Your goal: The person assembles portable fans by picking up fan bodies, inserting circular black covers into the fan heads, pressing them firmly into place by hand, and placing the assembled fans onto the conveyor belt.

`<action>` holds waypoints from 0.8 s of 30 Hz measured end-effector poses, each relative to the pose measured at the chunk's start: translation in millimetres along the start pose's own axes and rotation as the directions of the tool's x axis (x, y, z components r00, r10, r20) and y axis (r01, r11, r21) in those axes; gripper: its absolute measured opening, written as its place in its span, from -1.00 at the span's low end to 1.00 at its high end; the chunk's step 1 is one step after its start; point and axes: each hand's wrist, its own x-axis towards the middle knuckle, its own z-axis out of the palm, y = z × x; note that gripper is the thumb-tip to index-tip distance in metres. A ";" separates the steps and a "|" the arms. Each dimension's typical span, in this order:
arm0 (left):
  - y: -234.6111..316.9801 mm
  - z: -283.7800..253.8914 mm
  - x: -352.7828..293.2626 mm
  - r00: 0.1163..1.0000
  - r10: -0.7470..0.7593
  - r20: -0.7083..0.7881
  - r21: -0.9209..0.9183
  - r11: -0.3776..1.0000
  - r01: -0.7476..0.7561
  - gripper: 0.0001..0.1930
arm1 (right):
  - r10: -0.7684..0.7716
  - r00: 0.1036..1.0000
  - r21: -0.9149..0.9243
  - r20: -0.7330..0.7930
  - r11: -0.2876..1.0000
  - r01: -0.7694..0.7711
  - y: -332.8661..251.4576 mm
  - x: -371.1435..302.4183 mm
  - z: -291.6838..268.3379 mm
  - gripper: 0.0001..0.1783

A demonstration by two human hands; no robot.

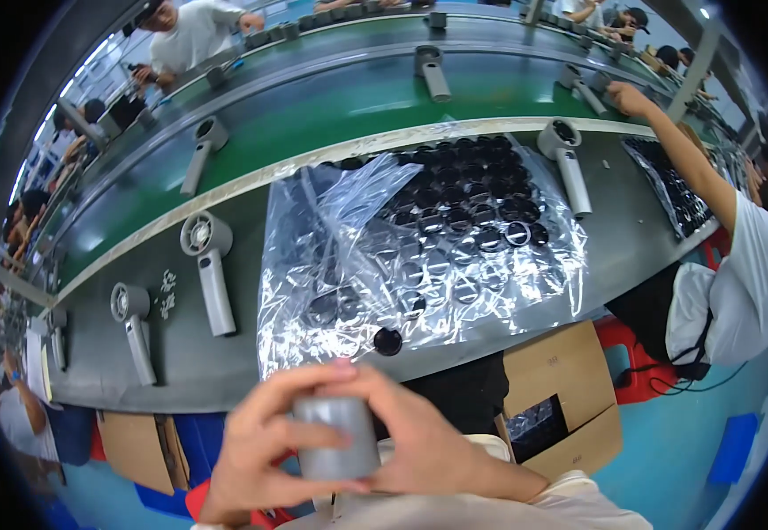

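Close to my body, both hands are wrapped round a grey handheld fan (338, 442), of which only the smooth cylindrical side shows. My left hand (265, 437) grips it from the left with fingers across its front. From the right, my right hand (415, 433) holds it, fingertips meeting the left ones over the top. Just beyond my hands lies a round black cap (387, 341) at the bench's near edge. Behind it, a clear plastic bag (313, 265) is spread out, with many round black caps (455, 190) in rows.
Grey handheld fans (216, 291) lie on the bench to the left, another (571, 177) to the right. A green conveyor (331, 119) runs behind, carrying more fans. A co-worker's arm (689, 150) reaches toward it at right. Below stand an open cardboard box (570, 362) and a red stool (636, 362).
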 end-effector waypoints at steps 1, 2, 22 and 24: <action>3.8 0.5 -3.8 0.989 -0.032 0.147 0.118 0.993 0.014 -0.55 | -0.016 1.000 -0.014 0.025 1.000 0.016 10.1 -11.9 5.1 -0.19; 5.7 2.0 -11.0 0.959 -0.081 0.272 0.245 0.969 0.013 -0.46 | -0.030 0.999 -0.018 0.034 0.999 0.031 12.0 -24.7 10.8 -0.20; -12.9 46.0 -64.2 0.850 0.219 -0.479 0.017 0.970 -0.241 -0.77 | -0.167 0.887 0.166 -0.430 0.952 0.259 8.8 -28.8 -15.7 -0.03; -12.1 23.9 -62.7 0.955 0.284 0.089 -0.391 0.891 -0.229 -0.73 | -0.142 0.795 0.100 -0.589 0.964 0.246 -7.8 -10.7 -14.7 0.24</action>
